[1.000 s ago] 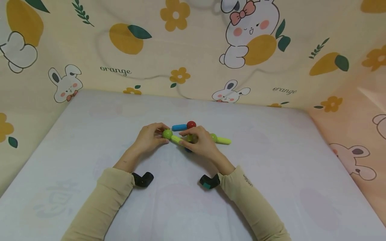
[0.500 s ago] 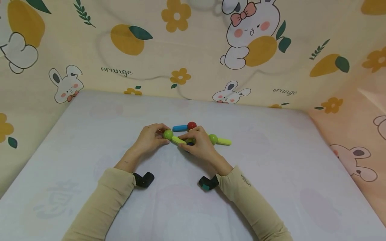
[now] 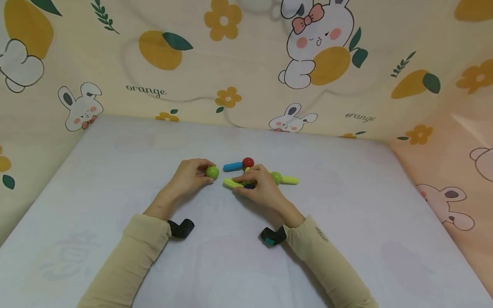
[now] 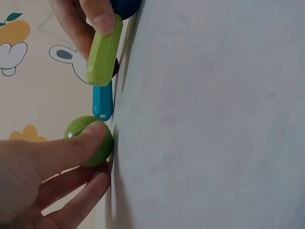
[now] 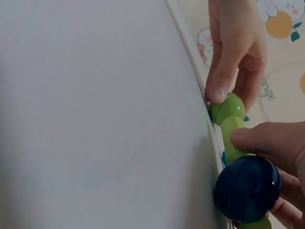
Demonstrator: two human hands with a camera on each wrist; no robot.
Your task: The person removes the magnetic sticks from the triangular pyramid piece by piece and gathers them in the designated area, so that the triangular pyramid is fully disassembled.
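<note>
My left hand pinches a green ball between thumb and fingers, just above or on the white surface. To its right, my right hand pinches a lime ribbed rod, which joins a dark blue ball. In the head view a small gap lies between the green ball and the rod's free end. Behind the right hand, a blue rod runs to a red ball. Another green ball with a lime rod sticks out right of that hand, which hides the middle pieces.
The white-covered table stretches around the hands. A patterned cloth with rabbits and oranges rises along the back and sides. Black wrist devices hang at both sleeves.
The lime rod, joined to the left hand's green ball before, is now apart from it in the head view. My right hand has moved slightly right with the rod and connected pieces.
</note>
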